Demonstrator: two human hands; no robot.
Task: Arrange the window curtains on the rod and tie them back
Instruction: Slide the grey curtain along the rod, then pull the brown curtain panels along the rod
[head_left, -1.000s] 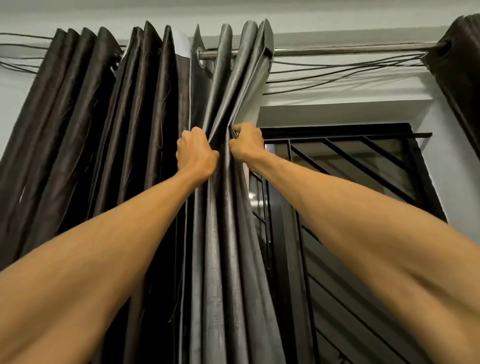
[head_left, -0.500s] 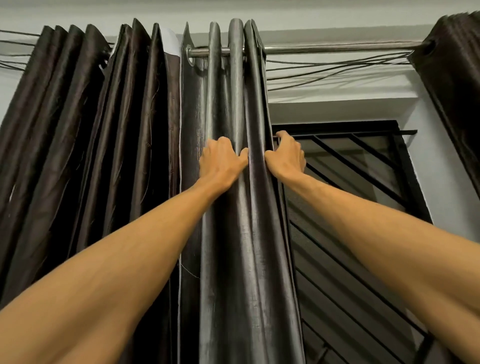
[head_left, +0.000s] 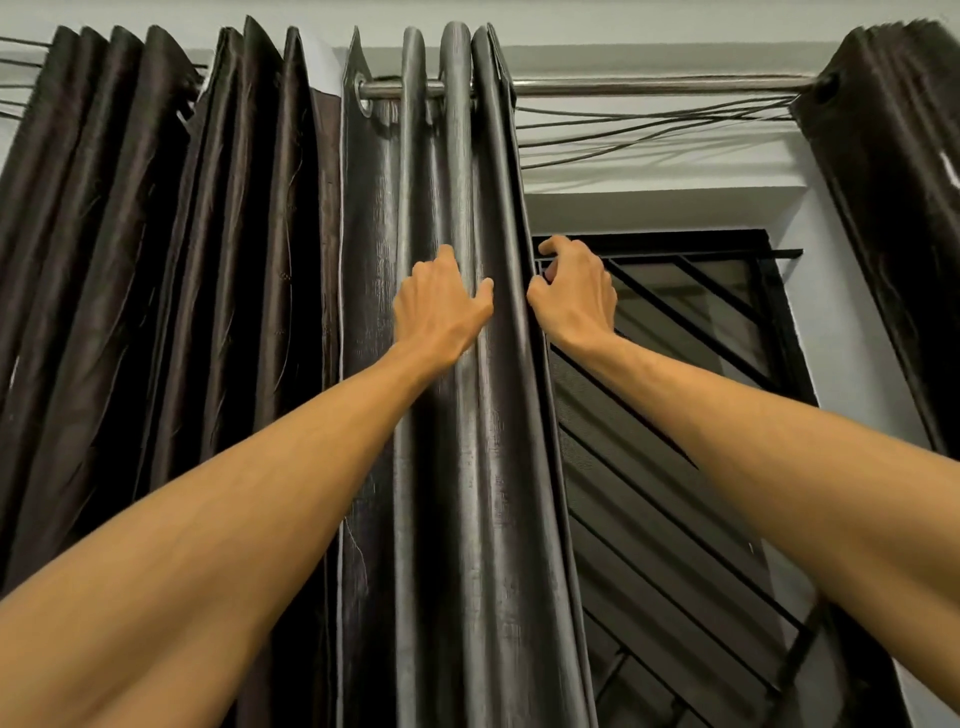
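Note:
A dark grey eyelet curtain (head_left: 498, 493) hangs in tight folds from a metal rod (head_left: 649, 85) at the centre. My left hand (head_left: 441, 306) grips one of its folds, thumb on the front. My right hand (head_left: 574, 296) pinches the curtain's right edge with curled fingers. A dark brown curtain (head_left: 156, 234) is bunched on the left. Another dark curtain (head_left: 893, 156) hangs at the rod's right end.
A black window grille (head_left: 701, 364) with diagonal bars is exposed to the right of the grey curtain. Several thin cables (head_left: 649, 130) run under the rod along the pale wall (head_left: 857, 312).
Both hands came down the grey curtain from near the top. Its folds, splayed open a second ago, now hang straight and close together.

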